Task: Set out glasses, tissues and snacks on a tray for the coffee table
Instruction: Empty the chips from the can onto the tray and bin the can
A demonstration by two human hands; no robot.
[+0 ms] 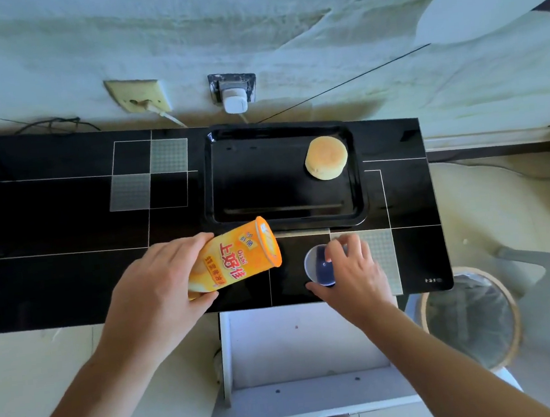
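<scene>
My left hand grips an orange snack canister, tilted with its top toward the tray. My right hand holds a small clear lid or cup by its rim, just above the black table's front edge. A black rectangular tray lies on the table beyond both hands. One round yellow bun sits in the tray's far right corner. No glasses or tissues are in view.
The glossy black table stands against a wall with two sockets and cables. An open white drawer juts out below the table's front. A round mesh-lined bin stands on the floor at the right.
</scene>
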